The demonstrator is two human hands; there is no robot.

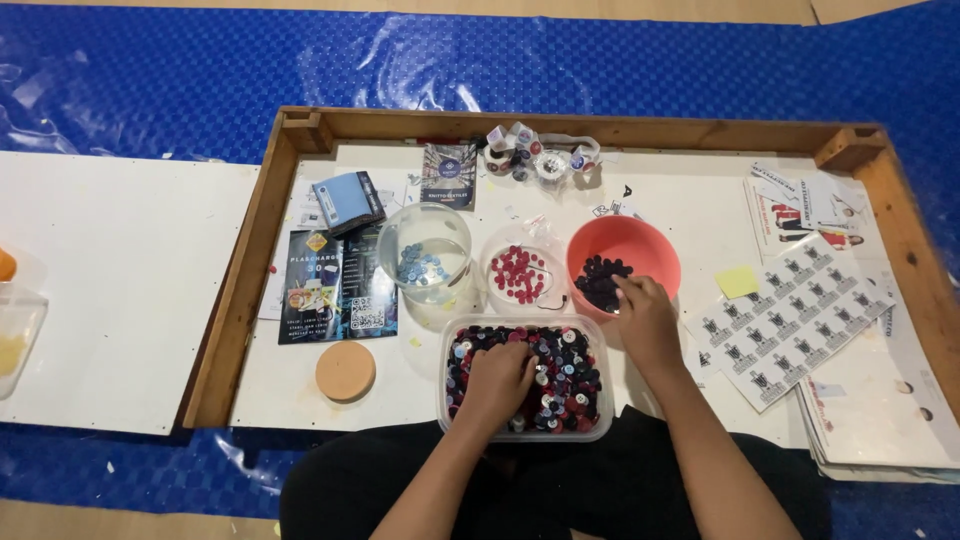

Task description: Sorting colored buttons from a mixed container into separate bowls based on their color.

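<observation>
— Where are the hands sitting right now?

— The left hand (497, 385) is lying palm-down in the clear rectangular tub (446, 400) of mixed buttons (570, 375), which is sitting at the near edge of the white surface (395, 395), just in front of the person's lap. Its fingers (523, 362) are curling down into the pile; whether they are pinching a button I cannot tell, since the knuckles are hiding the tips.

— And the other one?

— The right hand (648, 322) is reaching over the rim of the salmon-coloured bowl (655, 255), its fingers (628, 290) bunching together right above the dark buttons (600, 278) inside. They are looking closed, but anything held between them is too small to make out.

— Why is everything crowding so close?

— It looks like an arrangement for short reaches. The three receiving containers are standing in a row just behind the tub: a clear round jar (400, 235) holding blue buttons (418, 265), a clear cup (490, 255) holding red buttons (518, 273), then the salmon bowl. Each seems to be keeping one colour apart.

— Anything else around?

— A round cork lid (345, 371) is lying to the left, leaflets (325, 290) are lying under the jar's side, and sheets of printed stickers (790, 320) are fanning out on the right, all inside a wooden frame (245, 270).
</observation>
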